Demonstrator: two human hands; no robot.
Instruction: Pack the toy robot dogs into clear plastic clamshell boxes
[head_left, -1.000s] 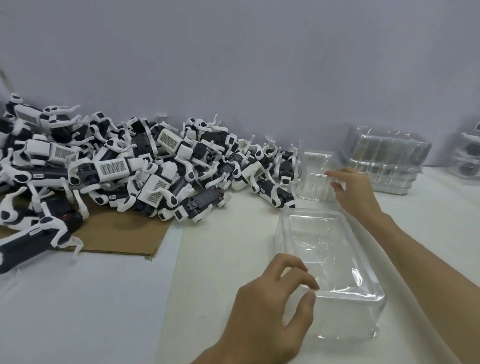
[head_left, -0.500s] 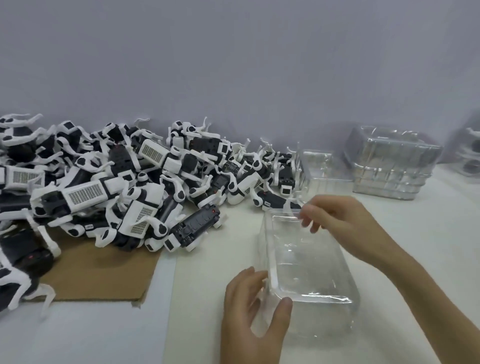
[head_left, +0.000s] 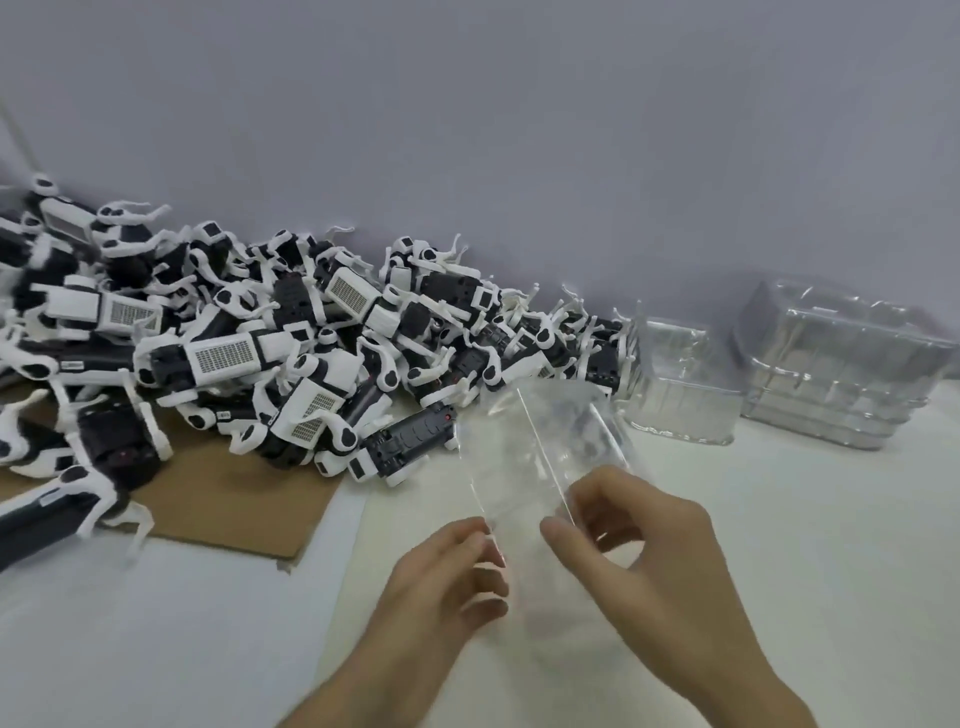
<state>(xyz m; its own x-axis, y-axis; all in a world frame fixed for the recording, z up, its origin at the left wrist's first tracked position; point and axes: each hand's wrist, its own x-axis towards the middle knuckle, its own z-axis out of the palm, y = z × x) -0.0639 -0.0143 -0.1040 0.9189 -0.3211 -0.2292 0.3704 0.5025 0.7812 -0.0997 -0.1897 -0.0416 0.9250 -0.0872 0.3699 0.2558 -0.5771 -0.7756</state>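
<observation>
Both hands are on one clamshell box, held off the desk with its far end tipped up and away from them. The left hand has its fingers curled in and pinches the box's near left edge. The right hand pinches the near edge just beside it, thumb on top and fingers curled beneath. The clear plastic is blurred, so I cannot tell whether the two halves have begun to part or where the hinge lies.

The step in hand looks like prising the box open to take a toy; nothing shows inside it. The toy robot dogs lie in a tangled heap beyond the left hand and out to that side, partly on a sheet of cardboard. The nearest dog lies on its back just past the left fingertips, close against the box's left wall. Beyond the right hand stands a single clear box, and further out on that side a stack of boxes.

Next, I judge, the halves need pulling apart and the open box laying flat on the desk in front of the hands. One hand must then let go and reach forward-left for the nearest dog, whose white legs may snag on its neighbours
</observation>
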